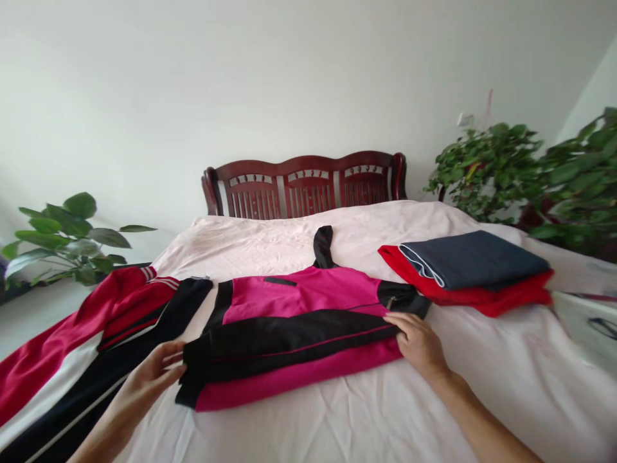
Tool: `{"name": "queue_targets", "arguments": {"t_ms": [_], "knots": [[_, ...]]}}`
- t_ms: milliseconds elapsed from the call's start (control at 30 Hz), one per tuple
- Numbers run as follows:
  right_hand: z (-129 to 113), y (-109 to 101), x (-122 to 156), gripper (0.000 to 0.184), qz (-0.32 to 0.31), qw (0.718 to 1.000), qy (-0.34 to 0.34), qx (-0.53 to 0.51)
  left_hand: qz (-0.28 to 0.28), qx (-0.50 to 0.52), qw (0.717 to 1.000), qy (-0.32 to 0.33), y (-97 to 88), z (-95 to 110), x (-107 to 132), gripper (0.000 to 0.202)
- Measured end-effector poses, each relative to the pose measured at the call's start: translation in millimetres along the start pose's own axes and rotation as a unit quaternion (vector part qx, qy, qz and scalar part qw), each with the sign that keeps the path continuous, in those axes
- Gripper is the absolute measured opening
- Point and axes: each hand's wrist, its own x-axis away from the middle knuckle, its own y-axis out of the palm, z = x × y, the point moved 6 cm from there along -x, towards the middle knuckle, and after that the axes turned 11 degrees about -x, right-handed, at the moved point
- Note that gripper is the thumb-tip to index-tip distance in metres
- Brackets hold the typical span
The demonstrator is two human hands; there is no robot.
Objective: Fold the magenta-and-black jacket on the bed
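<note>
Here, the left grip [155, 374] pinches the cuff [194, 360], the right grip [420, 341] the far end of the sleeve [294, 334]; the jacket [299, 296] lies between and beyond them on the bed [299, 437], folded clothes [475, 260] to their right.

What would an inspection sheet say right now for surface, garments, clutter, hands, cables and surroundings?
Surface: pale pink bed sheet, wrinkled.
Job's things: pink-and-black jacket, spread out, with one black sleeve lying across it.
Clutter: red, white and black clothing on the left; folded dark-blue garment on top of a folded red garment on the right.
Hands: left hand at the sleeve's cuff end; right hand at its other end; firmness of grip unclear.
Cables: dark loop at the right edge; cannot tell whether it is a cable.
Surroundings: wooden headboard, pale wall, leafy plants on both sides.
</note>
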Motion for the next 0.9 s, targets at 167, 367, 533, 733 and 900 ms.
{"name": "queue_targets", "arguments": {"t_ms": [167,367,533,733,900], "knots": [[-28.1,2.4,-3.7,0.048,-0.021,0.997,-0.051,0.058,-0.007,-0.144,0.989,0.026,11.0,2.5,-1.5,0.060],[-23.7,4.1,-1.9,0.050,-0.030,0.994,-0.057,0.084,0.015,-0.024,1.000,0.014,15.0,8.5,-2.1,0.055],[-11.2,7.2,4.0,0.054,-0.061,0.995,-0.042,0.069,-0.003,-0.025,0.999,-0.030,8.1,-18.0,-4.5,0.058],[-10.1,8.5,6.5,0.057,-0.053,0.996,-0.050,0.056,0.120,-0.269,0.955,0.039,-8.6,-10.8,6.8,0.052],[-21.1,3.5,4.4,0.055,-0.029,0.995,-0.082,0.042,0.074,-0.356,0.931,0.034,9.2,-0.4,14.1,0.038]]}}
